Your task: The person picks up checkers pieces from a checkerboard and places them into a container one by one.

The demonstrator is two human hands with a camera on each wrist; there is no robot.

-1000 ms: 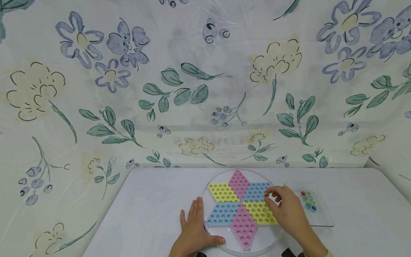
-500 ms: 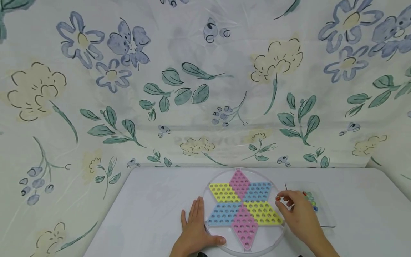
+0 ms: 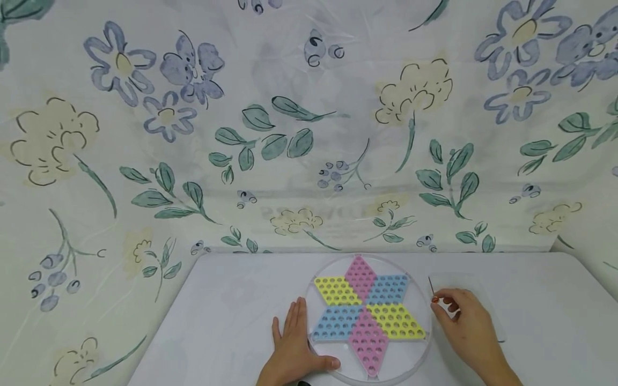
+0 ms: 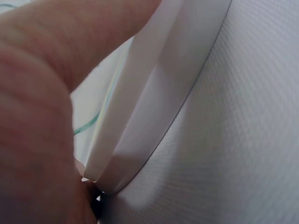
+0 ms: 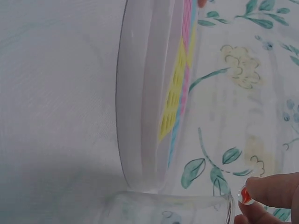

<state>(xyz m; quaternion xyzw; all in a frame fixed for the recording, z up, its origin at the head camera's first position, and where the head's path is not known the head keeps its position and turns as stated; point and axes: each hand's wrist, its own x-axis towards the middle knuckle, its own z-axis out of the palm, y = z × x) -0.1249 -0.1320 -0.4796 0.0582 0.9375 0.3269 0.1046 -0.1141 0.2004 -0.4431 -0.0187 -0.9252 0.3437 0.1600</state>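
A round white Chinese checkers board (image 3: 401, 364) with a star of pink, yellow and blue hole fields lies on the table. My left hand (image 3: 296, 346) lies along its left side, fingers straight and spread, thumb over the front rim. In the left wrist view the thumb (image 4: 84, 32) crosses the board's rim (image 4: 126, 102). Off the board's right edge, my right hand (image 3: 465, 321) pinches a clear glass marble (image 5: 245, 195) with a red-orange swirl between thumb and index finger. This hand is over the left side of a clear tray (image 3: 463, 280), hiding much of it.
The white table (image 3: 232, 300) ends at the back against a flower-printed cloth (image 3: 338, 134). In the right wrist view, the clear tray's wall (image 5: 173, 203) stands close to the end of the board. Any marbles in the tray are hidden behind the right hand.
My right hand has moved rightward from over the board's right side to the tray, still pinching the marble. It now covers the marbles seen in the tray earlier. The left hand stays put.
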